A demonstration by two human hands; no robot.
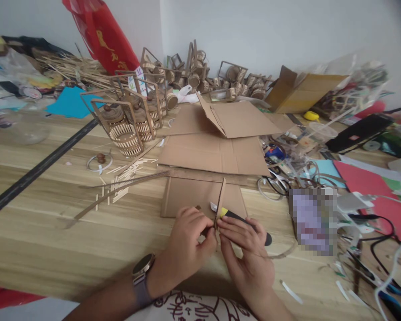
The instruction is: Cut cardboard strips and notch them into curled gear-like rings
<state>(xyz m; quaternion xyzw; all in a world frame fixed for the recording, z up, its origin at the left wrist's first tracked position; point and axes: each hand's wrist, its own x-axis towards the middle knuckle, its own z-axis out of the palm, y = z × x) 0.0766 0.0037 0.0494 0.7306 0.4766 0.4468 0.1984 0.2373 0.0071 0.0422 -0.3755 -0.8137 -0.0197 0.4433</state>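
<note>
My left hand [189, 243] and my right hand [245, 252] meet low in the middle of the view, both pinching the near end of a thin cardboard strip [220, 200] that stands on edge and points away from me. A watch sits on my left wrist. A black and yellow utility knife [243, 219] lies just behind my right fingers, partly hidden by them. Under and beyond the strip lie flattened cardboard sheets [217, 154] on the wooden table [53, 232].
Small wooden lantern frames [130, 120] stand at left centre, more piled at the back wall. Loose sticks [120, 185] lie scattered to the left. An open cardboard box [300, 91], coloured paper, scissors [274, 183], cables and clutter crowd the right side. A red bag [103, 33] hangs at the back.
</note>
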